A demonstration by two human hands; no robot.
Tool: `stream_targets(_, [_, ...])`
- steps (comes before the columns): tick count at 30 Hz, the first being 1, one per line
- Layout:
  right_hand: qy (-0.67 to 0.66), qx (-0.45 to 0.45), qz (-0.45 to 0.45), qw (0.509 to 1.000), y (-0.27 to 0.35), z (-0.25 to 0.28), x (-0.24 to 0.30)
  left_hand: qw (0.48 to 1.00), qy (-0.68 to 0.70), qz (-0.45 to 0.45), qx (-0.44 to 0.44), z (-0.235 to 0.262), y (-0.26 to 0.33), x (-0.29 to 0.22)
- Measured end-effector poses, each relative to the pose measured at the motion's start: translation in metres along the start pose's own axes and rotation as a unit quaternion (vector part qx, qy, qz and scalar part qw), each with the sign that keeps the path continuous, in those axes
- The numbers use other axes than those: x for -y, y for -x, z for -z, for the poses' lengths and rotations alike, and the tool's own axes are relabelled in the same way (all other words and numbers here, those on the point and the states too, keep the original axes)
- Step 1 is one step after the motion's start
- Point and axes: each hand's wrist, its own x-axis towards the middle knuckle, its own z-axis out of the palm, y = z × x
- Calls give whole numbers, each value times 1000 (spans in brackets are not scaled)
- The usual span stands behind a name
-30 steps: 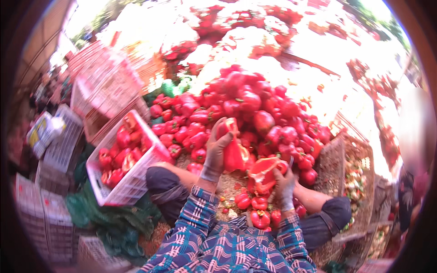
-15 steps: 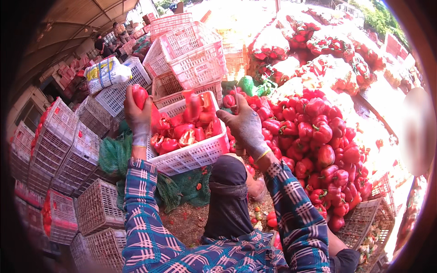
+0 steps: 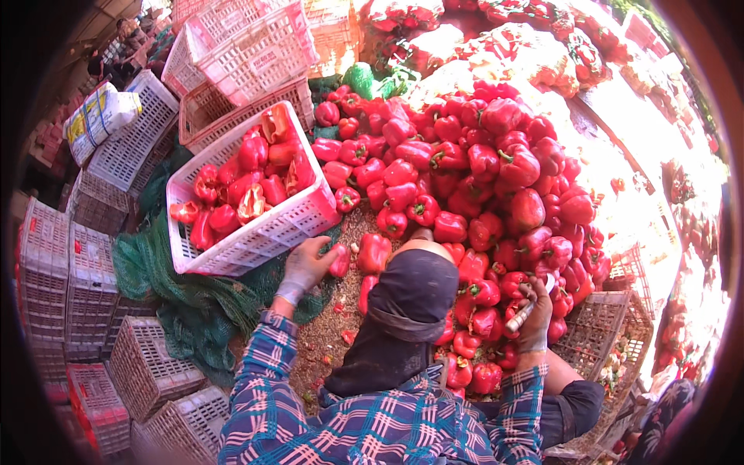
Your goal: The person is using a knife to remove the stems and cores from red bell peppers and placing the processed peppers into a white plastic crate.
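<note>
My left hand (image 3: 304, 269), in a pale, thin glove, is beside the near right side of a white plastic crate (image 3: 267, 236). Its fingers close on a red bell pepper (image 3: 339, 260), only part of which shows. Red pepper pieces, some cut open with pale insides, fill much of the crate (image 3: 240, 260). On the other side of my knee, my right hand (image 3: 535, 314) is wrapped around a knife with a light handle (image 3: 520, 317). That hand is over the near right part of a big heap of whole red bell peppers (image 3: 484, 160).
Stacked plastic crates (image 3: 256, 58) stand behind the white crate, and more crates (image 3: 155, 360) line the left. Green netting (image 3: 198, 291) lies beneath and beside it. A tilted crate (image 3: 601, 329) is at the right. Full net sacks (image 3: 519, 54) lie beyond the heap.
My left hand has come from above the crate's left side down to its near right. My right hand with the knife has dropped right and nearer. The view has swung right and down.
</note>
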Motion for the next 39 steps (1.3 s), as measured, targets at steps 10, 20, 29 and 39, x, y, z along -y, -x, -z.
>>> stream_targets(10, [165,-9,-12,986,-1,76,-106,977,-11,152,146,-100,-47,12])
stream_targets(20, [368,95,156,912,14,43,-117,954,193,192,129,-223,-90,72])
stream_targets(29, [-127,55,-133,981,61,29,-95,563,805,154,107,-159,-52,-24])
stream_targets(39, [334,6,212,918,125,-40,-6,860,412,-291,-80,-31,-50,-213])
